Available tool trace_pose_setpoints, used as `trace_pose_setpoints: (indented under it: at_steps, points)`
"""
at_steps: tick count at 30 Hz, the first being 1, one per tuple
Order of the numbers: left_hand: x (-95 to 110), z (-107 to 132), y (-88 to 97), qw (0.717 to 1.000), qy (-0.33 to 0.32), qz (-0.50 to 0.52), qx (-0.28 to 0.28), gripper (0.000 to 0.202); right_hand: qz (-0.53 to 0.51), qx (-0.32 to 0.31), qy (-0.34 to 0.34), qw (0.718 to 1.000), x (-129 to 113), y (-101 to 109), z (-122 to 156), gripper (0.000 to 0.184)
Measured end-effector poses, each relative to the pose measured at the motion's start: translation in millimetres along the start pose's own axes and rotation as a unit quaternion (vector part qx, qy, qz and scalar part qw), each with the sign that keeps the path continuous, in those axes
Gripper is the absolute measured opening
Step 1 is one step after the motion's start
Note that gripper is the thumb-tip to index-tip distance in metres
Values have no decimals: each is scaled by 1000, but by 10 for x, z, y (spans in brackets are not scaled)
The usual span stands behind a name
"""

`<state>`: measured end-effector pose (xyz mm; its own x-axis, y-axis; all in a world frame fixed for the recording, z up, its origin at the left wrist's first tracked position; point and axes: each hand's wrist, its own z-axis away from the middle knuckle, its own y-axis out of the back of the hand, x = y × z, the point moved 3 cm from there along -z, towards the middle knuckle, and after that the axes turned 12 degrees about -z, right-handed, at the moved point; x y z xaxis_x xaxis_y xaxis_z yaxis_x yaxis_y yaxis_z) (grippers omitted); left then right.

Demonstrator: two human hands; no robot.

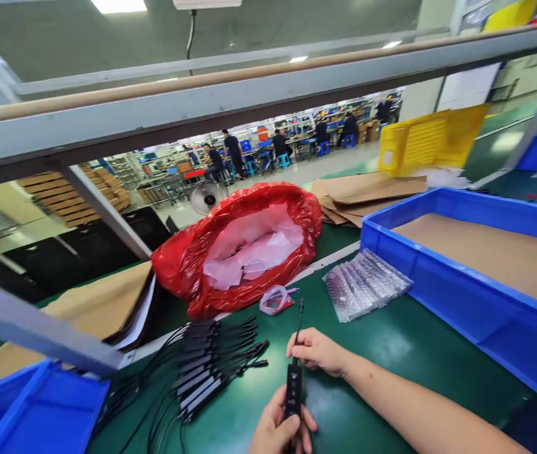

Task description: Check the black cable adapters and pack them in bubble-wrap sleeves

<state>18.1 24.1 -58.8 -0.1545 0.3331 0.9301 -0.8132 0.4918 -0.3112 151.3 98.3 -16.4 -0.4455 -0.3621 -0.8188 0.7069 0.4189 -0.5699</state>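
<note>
My left hand (pixel 282 422) grips a small black inline cable controller (pixel 293 388) with a column of buttons on its face, held upright above the green bench. Just above it, my right hand (pixel 318 352) pinches the thin black cable (pixel 301 325) that comes out of its top end and finishes in a small connector. To the left lies a row of similar black controllers (pixel 204 366) with their cables and plugs. A roll of clear tape (pixel 275 300) rests beyond my hands, and bubble-wrap bags (pixel 363 284) are stacked beyond my right hand.
A red plastic bag (pixel 178 265) lined with white foam stands at the back. A long blue bin (pixel 438 271) bounds the right side, another blue bin (pixel 45 410) the lower left. Cardboard sheets (pixel 372 189) and a yellow bin (pixel 419 145) lie behind. A metal rail (pixel 249 94) crosses overhead; people sit far off.
</note>
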Motion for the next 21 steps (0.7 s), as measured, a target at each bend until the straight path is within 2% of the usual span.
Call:
trace_pose_setpoints:
  at_steps: [2, 11, 17, 21]
  points:
    - [58, 12, -43, 1000, -11, -4, -10, 46, 8, 4, -2, 1000, 4, -5, 9, 35]
    - [173, 69, -132, 999, 12, -18, 42, 30, 50, 17, -13, 998, 9, -10, 24, 40]
    - [142, 42, -119, 996, 30, -27, 81, 33, 58, 7, -5, 998, 43, 19, -3, 39]
    - [83, 3, -40, 996, 21, -35, 74, 38, 60, 1, 3, 998, 46, 23, -17, 37]
